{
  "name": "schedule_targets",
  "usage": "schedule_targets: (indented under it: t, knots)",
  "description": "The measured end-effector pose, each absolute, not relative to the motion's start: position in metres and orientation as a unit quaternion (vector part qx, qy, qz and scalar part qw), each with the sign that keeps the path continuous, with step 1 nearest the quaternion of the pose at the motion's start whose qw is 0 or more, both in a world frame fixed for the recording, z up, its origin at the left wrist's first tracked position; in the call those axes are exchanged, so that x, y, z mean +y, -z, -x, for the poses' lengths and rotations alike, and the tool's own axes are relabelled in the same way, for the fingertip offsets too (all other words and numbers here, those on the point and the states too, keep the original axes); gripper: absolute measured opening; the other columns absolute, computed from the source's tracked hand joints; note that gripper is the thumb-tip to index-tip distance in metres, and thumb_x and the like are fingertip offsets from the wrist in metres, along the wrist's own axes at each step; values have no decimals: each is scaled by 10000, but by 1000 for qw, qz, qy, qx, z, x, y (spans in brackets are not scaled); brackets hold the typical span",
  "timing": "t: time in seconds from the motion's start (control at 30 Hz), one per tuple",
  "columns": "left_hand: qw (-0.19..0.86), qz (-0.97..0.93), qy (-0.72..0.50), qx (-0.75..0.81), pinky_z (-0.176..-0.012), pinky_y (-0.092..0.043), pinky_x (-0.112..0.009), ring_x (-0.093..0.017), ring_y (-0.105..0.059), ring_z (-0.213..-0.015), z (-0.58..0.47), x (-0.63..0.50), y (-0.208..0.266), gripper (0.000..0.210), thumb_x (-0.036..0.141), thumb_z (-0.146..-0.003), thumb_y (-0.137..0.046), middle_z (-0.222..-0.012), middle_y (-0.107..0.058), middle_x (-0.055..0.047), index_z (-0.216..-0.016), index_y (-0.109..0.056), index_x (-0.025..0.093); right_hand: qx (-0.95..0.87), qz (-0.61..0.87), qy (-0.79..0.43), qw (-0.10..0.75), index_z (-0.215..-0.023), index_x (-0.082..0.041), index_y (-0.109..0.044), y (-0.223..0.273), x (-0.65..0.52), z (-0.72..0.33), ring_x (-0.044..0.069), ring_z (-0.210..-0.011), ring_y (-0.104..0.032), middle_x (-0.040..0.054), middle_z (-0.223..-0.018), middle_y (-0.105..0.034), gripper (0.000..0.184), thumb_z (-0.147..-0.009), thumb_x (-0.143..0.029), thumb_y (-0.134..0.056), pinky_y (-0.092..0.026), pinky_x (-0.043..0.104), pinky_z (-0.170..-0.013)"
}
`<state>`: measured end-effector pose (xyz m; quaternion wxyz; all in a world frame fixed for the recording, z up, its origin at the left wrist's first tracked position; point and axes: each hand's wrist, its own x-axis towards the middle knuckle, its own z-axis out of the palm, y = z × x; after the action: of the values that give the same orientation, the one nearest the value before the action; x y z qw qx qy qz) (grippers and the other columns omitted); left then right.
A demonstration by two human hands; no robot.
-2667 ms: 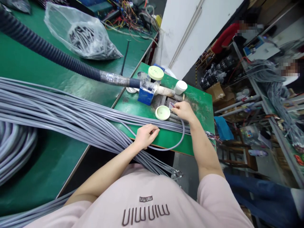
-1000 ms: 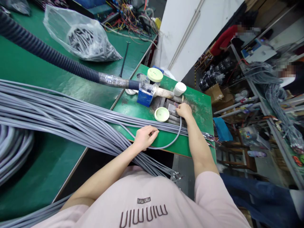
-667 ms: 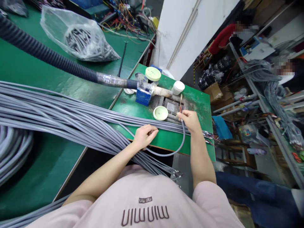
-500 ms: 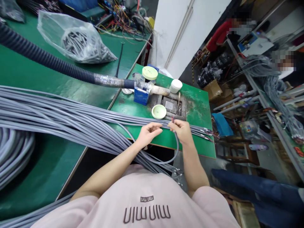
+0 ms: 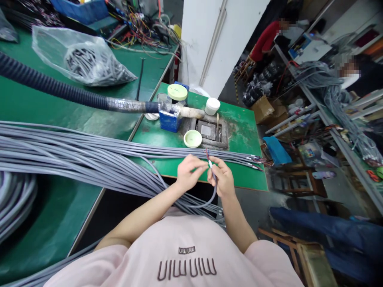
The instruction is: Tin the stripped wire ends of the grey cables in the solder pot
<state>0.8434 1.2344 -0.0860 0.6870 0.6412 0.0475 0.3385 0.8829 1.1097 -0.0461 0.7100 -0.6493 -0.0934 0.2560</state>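
My right hand [image 5: 223, 177] grips a single grey cable [image 5: 214, 187] just below its stripped end, which points up and away from me. A white band [image 5: 210, 164] wraps the cable there, and thin coloured wires [image 5: 207, 154] fan out above it. My left hand [image 5: 188, 172] has thumb and forefinger pinched together against the left side of that end; whatever lies between the fingertips is too small to make out. From the right hand the cable loops down and back left. Beyond both hands, a row of grey cables [image 5: 176, 152] lies across the green bench, their wire ends at the right.
Behind the cables are a pale green dish [image 5: 193, 138], a soiled square metal fixture [image 5: 209, 130], a white tub [image 5: 212, 106] and a blue box [image 5: 169, 121] holding a dark corrugated hose [image 5: 74, 93]. Cable bundles [image 5: 60, 159] cover the left bench. Two people are at the upper right.
My left hand has come right, its fingers closing from a loose curl to a pinch at the cable end. My right hand has turned, and the white band now shows. The view has shifted slightly.
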Motion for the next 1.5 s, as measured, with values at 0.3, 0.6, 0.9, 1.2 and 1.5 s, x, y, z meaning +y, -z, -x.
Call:
schedule_targets:
  t: [0.3, 0.6, 0.9, 1.2, 1.5]
  knots:
    - [867, -471, -132, 89, -769, -494, -299, -170, -633, -852, -838, 1217, 95, 405, 438, -709, -733, -943, -693, -62, -1031, -691, 197, -89, 623, -218, 746, -1219, -271, -494, 45, 1109, -869, 54, -330, -362, -76, -522, -574, 403, -838, -351, -596, -252, 177, -352]
    - [915, -390, 3, 102, -704, -494, -292, -145, -620, -670, -832, 1217, 84, 304, 417, -634, -799, -700, -676, -29, -760, -722, 150, -231, 823, -140, 499, -939, -239, -684, 21, 1088, -892, 142, -638, -584, -9, -691, -643, 183, -796, -345, -641, -477, 278, -635]
    - [918, -387, 89, 10, -669, -485, -258, -113, -584, -627, -824, 1215, 80, 356, 403, -576, -839, -708, -667, -35, -745, -687, 129, -248, 809, -86, 526, -547, -213, -640, 11, 1106, -887, 133, -569, -504, -7, -553, -543, 262, -786, -316, -613, -383, 275, -559]
    - [898, -414, 147, -11, -624, -449, -228, -101, -578, -617, -813, 1211, 75, 308, 380, -634, -810, -692, -627, -24, -739, -682, 120, -41, 661, -35, 748, -572, -194, -641, 28, 1100, -913, 67, -416, -329, -63, -423, -385, 189, -679, -348, -662, -272, 238, -441]
    - [935, -318, 153, 29, -599, -440, -261, -125, -601, -556, -812, 1219, 76, 358, 407, -614, -820, -629, -615, -16, -785, -678, 126, -186, 715, -309, 598, -810, -187, -748, 27, 1072, -918, 73, -474, -454, -32, -542, -589, 189, -669, -306, -706, -360, 200, -452]
